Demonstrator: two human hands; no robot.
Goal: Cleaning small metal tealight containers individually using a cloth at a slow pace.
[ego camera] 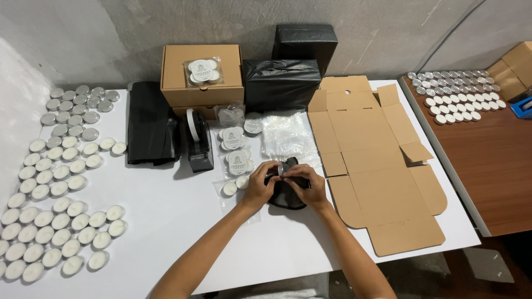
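At the table's middle, left hand (258, 188) and right hand (308, 186) both grip a black pouch (286, 195); several sealed tealight packets (237, 148) lie finished, many loose tealights (61, 221) remain unpacked

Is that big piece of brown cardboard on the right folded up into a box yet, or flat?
Flat. The brown cardboard lies unfolded on the white table, all flaps spread outward.

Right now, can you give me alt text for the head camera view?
Two hands, left hand and right hand, hold a small black pouch over a white table. Rows of tealight candles lie at left, a flat cardboard box at right.
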